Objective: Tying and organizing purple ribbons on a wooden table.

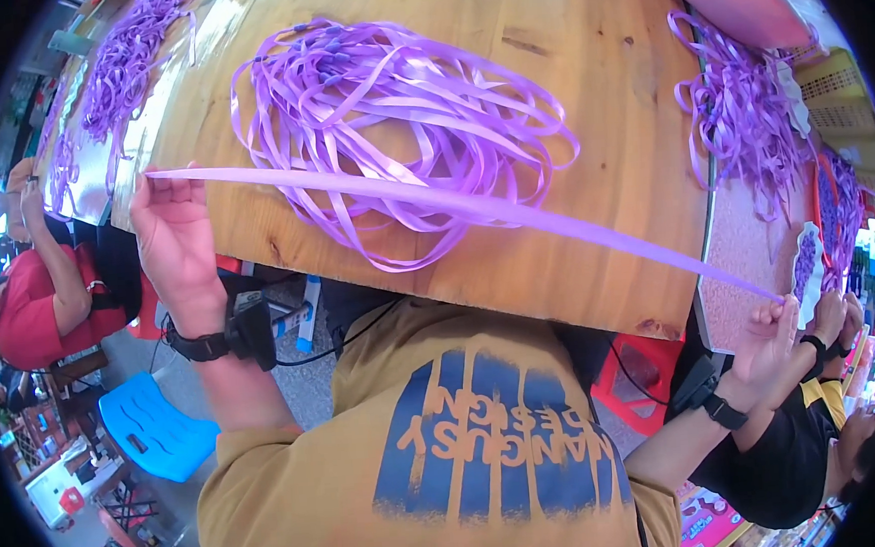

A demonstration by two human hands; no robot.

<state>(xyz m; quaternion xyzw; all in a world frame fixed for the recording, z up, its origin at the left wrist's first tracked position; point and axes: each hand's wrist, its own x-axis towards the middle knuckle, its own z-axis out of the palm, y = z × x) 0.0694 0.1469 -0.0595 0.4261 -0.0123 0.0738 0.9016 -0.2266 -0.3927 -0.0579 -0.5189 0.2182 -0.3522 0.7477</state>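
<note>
Wooden tabletop (586, 84), heaped purple ribbon loops (398, 115): left hand (173, 235) and right hand (767, 339) each pinch one flat purple ribbon strip (474, 207) taut, seemingly measuring; next likely needs steady tension.

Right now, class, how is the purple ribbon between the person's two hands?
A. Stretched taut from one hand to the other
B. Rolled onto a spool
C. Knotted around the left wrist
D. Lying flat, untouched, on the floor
A: the purple ribbon runs in a straight line from the left hand to the right hand, above the wooden table.

Pink printed package (708, 523) at lower right
</note>
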